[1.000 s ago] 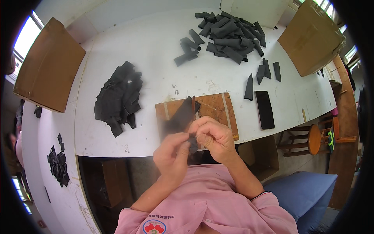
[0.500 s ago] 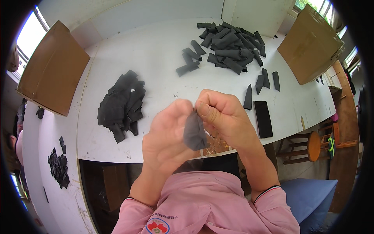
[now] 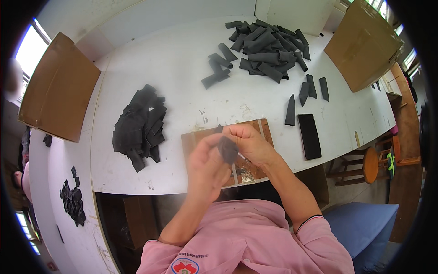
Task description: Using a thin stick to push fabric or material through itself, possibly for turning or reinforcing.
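Both hands meet over the near edge of the white tabletop, pinching one small dark fabric piece between them. The left hand is blurred and closes on the piece from seven o'clock; the right hand grips it from three o'clock. Under them lies a brown wooden board. At nine o'clock of the board sits a heap of flat black pieces. At one o'clock, far back, lies a pile of black rolled pieces. A black phone rests at three o'clock, a single black strip just beside it.
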### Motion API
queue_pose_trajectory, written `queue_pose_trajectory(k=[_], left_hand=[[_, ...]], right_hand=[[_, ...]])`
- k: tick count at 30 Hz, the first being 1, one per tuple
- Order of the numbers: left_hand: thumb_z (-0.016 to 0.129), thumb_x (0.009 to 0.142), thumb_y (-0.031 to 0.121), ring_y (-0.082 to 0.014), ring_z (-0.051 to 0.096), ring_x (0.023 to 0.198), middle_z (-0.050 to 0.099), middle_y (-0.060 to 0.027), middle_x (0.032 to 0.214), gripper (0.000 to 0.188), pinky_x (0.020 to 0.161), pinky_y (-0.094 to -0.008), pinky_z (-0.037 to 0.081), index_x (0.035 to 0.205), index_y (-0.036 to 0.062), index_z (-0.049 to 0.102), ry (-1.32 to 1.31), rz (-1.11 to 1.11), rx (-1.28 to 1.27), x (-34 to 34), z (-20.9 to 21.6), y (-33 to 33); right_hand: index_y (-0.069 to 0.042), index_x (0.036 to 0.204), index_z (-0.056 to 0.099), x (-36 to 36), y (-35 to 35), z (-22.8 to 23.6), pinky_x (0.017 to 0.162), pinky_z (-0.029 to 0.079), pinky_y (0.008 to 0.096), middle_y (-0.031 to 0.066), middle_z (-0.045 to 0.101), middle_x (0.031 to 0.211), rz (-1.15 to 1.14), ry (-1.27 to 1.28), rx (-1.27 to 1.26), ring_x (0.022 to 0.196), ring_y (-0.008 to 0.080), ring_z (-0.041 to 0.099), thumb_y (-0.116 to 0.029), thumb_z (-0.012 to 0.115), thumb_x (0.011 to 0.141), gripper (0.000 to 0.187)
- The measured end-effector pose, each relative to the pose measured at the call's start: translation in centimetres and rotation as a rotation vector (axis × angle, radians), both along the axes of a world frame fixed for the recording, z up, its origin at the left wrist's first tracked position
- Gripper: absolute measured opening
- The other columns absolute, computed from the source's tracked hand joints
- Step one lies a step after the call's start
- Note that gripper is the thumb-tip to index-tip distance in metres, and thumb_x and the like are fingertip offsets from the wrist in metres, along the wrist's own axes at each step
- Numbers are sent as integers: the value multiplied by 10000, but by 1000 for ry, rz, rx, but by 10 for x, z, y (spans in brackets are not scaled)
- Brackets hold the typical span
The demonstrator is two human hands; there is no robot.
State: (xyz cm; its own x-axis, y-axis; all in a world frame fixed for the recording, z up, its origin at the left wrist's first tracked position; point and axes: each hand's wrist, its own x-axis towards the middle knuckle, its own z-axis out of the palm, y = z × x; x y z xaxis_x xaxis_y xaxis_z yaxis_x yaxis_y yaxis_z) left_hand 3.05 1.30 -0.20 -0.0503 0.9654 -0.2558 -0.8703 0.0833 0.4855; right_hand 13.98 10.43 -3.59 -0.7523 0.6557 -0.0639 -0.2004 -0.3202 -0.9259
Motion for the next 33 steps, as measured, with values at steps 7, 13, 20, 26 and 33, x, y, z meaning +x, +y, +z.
queue_pose_trajectory(k=[7,13,20,26,33], left_hand=[[521,824,37,-32,440,615,549,-42,825,258,514,-161,357,1072,-11,466,834,231,85,-8,-10,5],[521,825,13,-102,496,782,563,-66,863,130,727,-226,388,951,-18,530,1149,310,423,-21,-4,11],[512,847,71,-129,522,818,572,-55,858,59,768,-283,405,862,17,528,644,394,255,-11,-13,2],[632,747,76,-139,523,786,574,-104,817,195,682,-261,432,897,-29,565,654,52,406,-25,4,27],[618,699,48,-174,541,721,565,-81,792,132,666,-269,423,825,8,610,1265,-104,311,-20,10,32]], right_hand=[[-35,725,538,-1,-1,-14,525,357,196,-19,479,615,-97,-94,-8,558,54,433,-210,524,849,215],[-2,787,558,8,-17,28,554,404,249,58,495,709,-454,-145,720,659,152,494,-148,594,749,155],[-19,702,537,4,-12,19,520,423,320,78,487,655,-267,-546,1363,635,235,507,-164,655,672,189],[-45,654,535,6,-14,14,472,412,315,66,490,617,-360,-452,1268,570,222,523,-198,592,746,188],[-33,758,553,10,-20,-16,506,419,370,100,512,636,-341,-405,1163,591,278,528,-192,530,796,164]])
